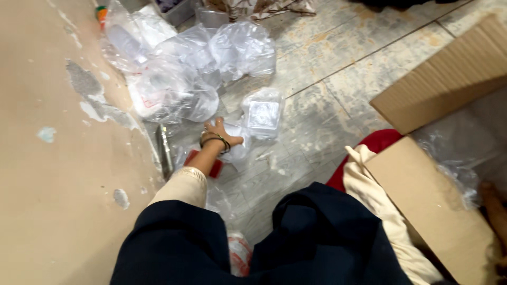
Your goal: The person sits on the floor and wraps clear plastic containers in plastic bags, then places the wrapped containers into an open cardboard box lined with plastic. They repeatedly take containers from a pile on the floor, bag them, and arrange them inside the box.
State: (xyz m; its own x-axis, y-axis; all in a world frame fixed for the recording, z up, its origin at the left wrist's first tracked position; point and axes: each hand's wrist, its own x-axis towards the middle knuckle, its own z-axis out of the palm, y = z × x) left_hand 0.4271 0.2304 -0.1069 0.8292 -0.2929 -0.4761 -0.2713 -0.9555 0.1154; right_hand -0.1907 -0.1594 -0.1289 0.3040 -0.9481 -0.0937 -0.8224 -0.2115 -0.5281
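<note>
The person's left hand (221,132) reaches forward and down to the floor, its fingers spread flat over a clear plastic bag (236,143) that lies on the grey stone tiles (327,84); the palm presses on the wrapping rather than closing around it. Dark bangles ring the wrist, and a cream sleeve covers the forearm. The bag is thin, transparent and crumpled, catching white glare from the light, and it seems to enclose a pale container. Just beyond it, touching or nearly so, sits a square clear plastic box (262,113) in its own film. A small red object (203,162) lies under the wrist, and a long dark metal strip (164,150) rests just beside it along the foot of the peeling beige wall (47,132). Farther up the floor is a heap of similar clear bags (195,63). The right hand is hidden behind a cardboard box (438,211) at the right, so its grip cannot be told; only the cream sleeve shows.
</note>
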